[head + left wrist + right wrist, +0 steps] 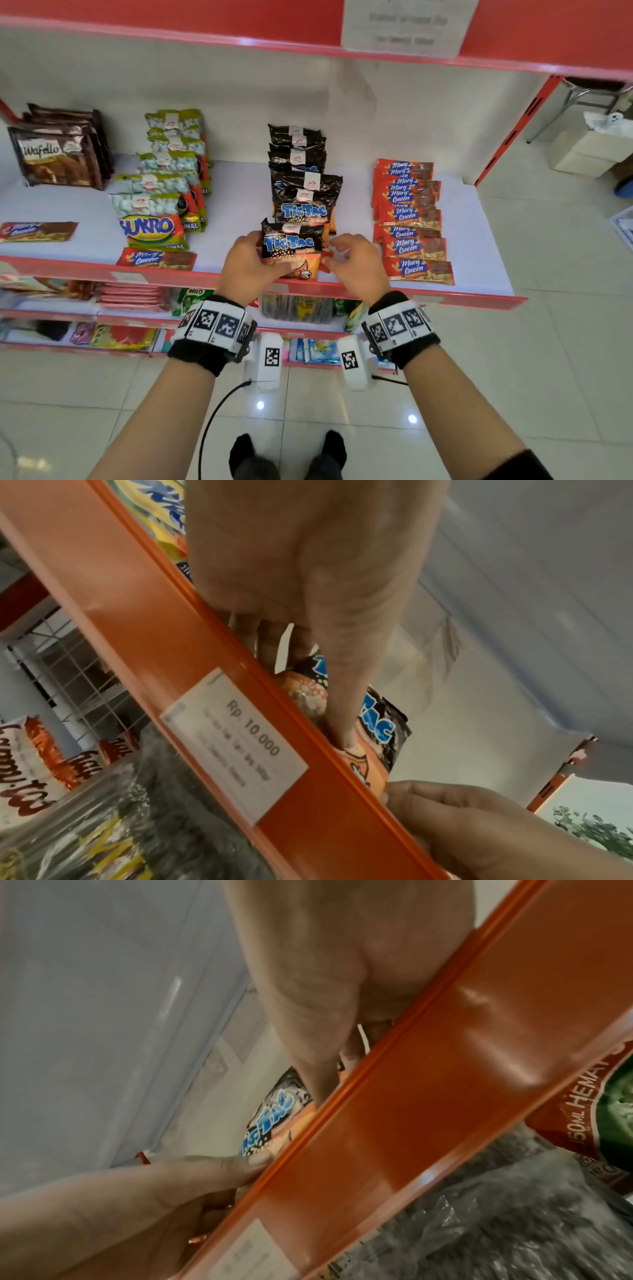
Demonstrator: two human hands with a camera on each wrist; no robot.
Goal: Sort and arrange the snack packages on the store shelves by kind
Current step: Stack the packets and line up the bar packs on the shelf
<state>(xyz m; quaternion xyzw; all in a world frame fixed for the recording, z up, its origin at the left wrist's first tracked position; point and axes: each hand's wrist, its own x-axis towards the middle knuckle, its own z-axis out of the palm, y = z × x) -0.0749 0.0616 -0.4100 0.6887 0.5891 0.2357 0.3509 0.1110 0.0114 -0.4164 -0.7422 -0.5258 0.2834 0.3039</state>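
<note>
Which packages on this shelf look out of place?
Two Mary Queen packs lie apart from their row: one in front of the Sukro bags, another at the far left.

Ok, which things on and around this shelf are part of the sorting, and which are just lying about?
Job:
- black-and-orange Tic Tac bag, held by left hand; right hand beside it
- Tic Tac row
- red Mary Queen row
- stray Mary Queen packs

Lying about:
- cardboard box
- metal chair legs
</note>
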